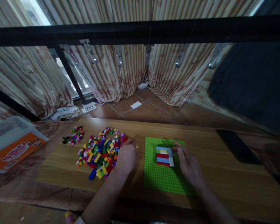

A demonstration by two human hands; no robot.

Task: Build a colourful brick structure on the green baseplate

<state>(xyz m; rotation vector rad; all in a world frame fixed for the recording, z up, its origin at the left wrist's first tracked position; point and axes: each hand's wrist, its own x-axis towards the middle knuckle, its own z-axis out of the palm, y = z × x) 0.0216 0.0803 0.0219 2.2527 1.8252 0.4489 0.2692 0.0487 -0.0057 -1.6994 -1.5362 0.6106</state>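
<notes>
One clear plastic tub stood at the left, its orange label printed in white lettering too blurred to read, its contents indistinct. Loose bricks lay heaped on the wooden table. The left hand bent down at the heap's right edge, fingers bunched, their hold hidden. The right hand reached over the green baseplate, fingers curled beside the striped brick block on it; whether they gripped anything I couldn't tell.

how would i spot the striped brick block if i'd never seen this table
On the wooden tabletop, find the green baseplate by the right hand. The striped block sits on it: tidy rows of light blue, yellow and red, unlike the jumbled bricks heaped to its left.
</notes>
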